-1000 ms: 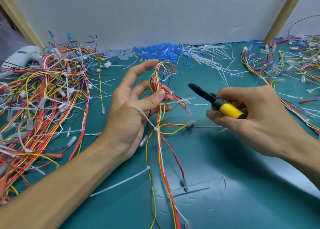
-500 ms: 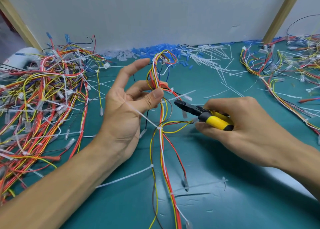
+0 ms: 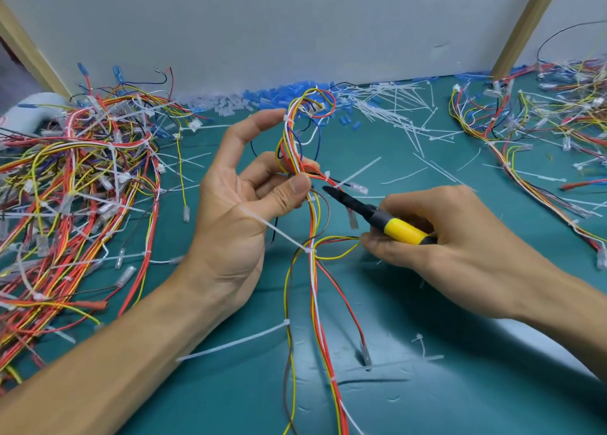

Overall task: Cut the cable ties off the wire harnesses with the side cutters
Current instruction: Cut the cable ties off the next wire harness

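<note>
Cable ties (image 3: pixel 308 250), white, remained on the wire harness (image 3: pixel 312 211) we held at the middle of the desk (image 3: pixel 427 395): one below our thumb with its tail crossing the palm, one lower down (image 3: pixel 286 322) with a long tail lying leftward, one near the upper loop (image 3: pixel 286 118). Harness: red, yellow, white and brown leads, looped above our fingers, trailing toward the near edge. Left hand (image 3: pixel 243 211): thumb and a finger pinched on the bundle, index finger extended upward, palm facing us. Right hand (image 3: pixel 453 247): curled around the yellow-and-black handles of the side cutters (image 3: pixel 371 212), black nose pointed left, tip just beside the harness under the left thumb; whether the blades were parted we could not tell. Left side of the desk: a tangled pile of harnesses (image 3: pixel 75 198) with ties on. Right rear: a second heap of harnesses (image 3: pixel 542 132). Rear centre: loose white tie offcuts (image 3: pixel 394 112) and blue connector sleeves (image 3: pixel 282 94) along the wall (image 3: pixel 295 23).
</note>
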Motion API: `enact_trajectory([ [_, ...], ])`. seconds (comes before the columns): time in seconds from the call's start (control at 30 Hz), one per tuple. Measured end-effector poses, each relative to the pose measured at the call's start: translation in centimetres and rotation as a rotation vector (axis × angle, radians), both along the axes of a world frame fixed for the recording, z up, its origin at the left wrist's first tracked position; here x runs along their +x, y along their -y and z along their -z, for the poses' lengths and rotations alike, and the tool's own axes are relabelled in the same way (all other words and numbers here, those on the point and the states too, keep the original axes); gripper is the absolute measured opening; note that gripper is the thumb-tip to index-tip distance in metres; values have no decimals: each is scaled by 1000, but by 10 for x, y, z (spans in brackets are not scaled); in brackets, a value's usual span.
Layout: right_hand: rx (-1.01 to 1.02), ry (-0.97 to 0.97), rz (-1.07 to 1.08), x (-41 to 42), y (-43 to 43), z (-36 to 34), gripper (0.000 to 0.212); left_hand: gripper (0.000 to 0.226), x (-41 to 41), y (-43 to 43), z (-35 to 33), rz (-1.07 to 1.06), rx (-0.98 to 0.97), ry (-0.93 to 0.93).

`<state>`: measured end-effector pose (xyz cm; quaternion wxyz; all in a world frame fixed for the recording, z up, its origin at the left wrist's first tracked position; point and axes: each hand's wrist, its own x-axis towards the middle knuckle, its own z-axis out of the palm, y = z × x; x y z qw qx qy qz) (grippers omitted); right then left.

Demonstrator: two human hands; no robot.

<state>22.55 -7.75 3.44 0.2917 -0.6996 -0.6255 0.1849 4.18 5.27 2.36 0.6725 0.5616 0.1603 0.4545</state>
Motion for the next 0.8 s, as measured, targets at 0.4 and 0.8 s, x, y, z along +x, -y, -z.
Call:
enact_trajectory([
  [0.4, 87, 143, 75, -2, 2, 4, 29, 64, 1, 3, 2, -27, -125, -68],
  [0.8, 155, 430, 167, 5, 1, -2, 14, 80, -3, 1, 3, 40, -191, -32],
])
